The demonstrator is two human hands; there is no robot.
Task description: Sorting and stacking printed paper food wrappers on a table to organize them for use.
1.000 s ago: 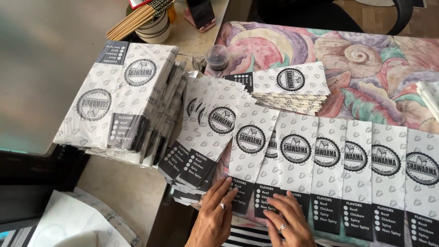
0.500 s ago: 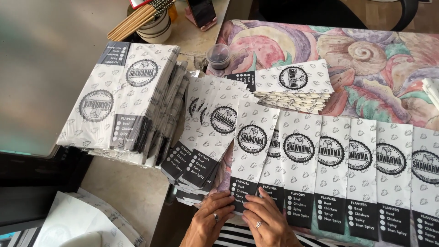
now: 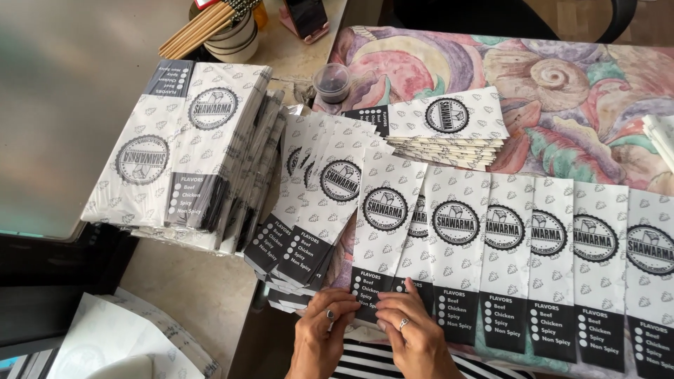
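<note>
**Hands on the leftmost paper bag of a laid-out row**

Where the near edge of the table (image 3: 210,295) meets the seated person, both hands are pressed on the black lower end of one printed paper bag (image 3: 385,231). The left hand (image 3: 324,333) is laid with curled fingers on the bag's bottom corner, a ring on one finger; the right hand (image 3: 414,337), also ringed, is set just beside it, fingertips pinching the same bottom edge. Neither hand is lifted off the paper.

That bag is placed at the left end of a row of flat bags (image 3: 547,253), white with a round black emblem and a black band, each overlapped by its neighbour and spread rightward over a pastel swirl-patterned cloth (image 3: 562,77). A fanned pile of bags (image 3: 309,203) is seen just left of it, and a tall wrapped bundle (image 3: 182,140) is stacked farther left on the bare beige table. A smaller neat stack (image 3: 449,126) lies behind the row. Near the far edge, a small lidded cup (image 3: 333,81), a bowl of chopsticks (image 3: 225,28) and a propped phone (image 3: 305,15) are set. A striped garment (image 3: 393,361) is visible below the hands.
</note>
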